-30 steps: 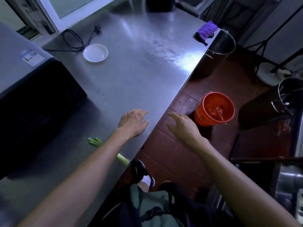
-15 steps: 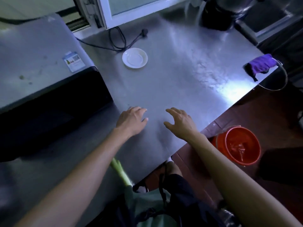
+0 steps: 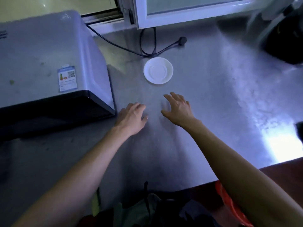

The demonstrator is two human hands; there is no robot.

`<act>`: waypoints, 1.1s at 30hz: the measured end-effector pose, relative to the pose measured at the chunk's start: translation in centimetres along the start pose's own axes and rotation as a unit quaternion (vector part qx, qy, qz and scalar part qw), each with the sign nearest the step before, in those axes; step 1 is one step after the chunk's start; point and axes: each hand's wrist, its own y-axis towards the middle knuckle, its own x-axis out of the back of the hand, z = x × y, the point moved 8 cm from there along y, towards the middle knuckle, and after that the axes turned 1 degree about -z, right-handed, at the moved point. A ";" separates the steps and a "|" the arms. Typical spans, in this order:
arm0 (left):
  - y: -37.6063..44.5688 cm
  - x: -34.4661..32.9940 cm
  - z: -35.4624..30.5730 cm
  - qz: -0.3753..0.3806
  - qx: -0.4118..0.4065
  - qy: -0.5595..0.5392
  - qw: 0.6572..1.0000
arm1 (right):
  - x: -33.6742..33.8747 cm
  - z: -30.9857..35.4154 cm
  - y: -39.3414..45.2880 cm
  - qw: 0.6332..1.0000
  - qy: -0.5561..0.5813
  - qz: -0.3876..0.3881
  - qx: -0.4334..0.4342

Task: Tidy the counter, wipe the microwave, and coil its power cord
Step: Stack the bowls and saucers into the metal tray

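Two hands hover low over the steel tabletop [image 3: 221, 99]: the left hand [image 3: 131, 119] relaxed, the right hand [image 3: 177, 108] with fingers spread, both holding nothing. Just left stands the microwave [image 3: 49, 66]. Beyond lies an empty white saucer [image 3: 158, 70], its rim beside the loose power cord [image 3: 147, 46].

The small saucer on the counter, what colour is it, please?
Plain white saucer, clearest in the head view.

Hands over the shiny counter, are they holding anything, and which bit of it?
Nothing is held. The left hand and right hand are both empty, fingers loose, above the steel counter, short of the small round white saucer.
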 end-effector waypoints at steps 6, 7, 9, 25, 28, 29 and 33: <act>3.2 0.6 -0.2 -0.002 0.041 -0.015 0.999 | 0.2 -0.5 6.6 0.997 -0.053 0.037 0.046; 3.6 0.7 -0.1 -0.004 0.047 -0.018 0.999 | 0.3 -0.5 7.6 0.996 -0.062 0.038 0.051; 4.6 0.9 0.1 -0.012 0.058 -0.026 0.998 | 0.6 -0.4 9.5 0.995 -0.072 0.034 0.061; 8.9 0.7 1.9 -0.017 0.103 -0.056 0.993 | -0.1 1.7 20.0 0.988 -0.120 0.066 0.065; 9.1 0.6 2.1 -0.020 0.109 -0.064 0.992 | -0.7 1.7 20.5 0.987 -0.121 0.083 0.059; 9.0 0.6 2.2 -0.022 0.110 -0.067 0.991 | -0.8 1.8 20.5 0.987 -0.125 0.083 0.059; 8.4 0.6 2.4 -0.020 0.114 -0.074 0.990 | -0.5 2.5 20.2 0.986 -0.138 0.062 0.067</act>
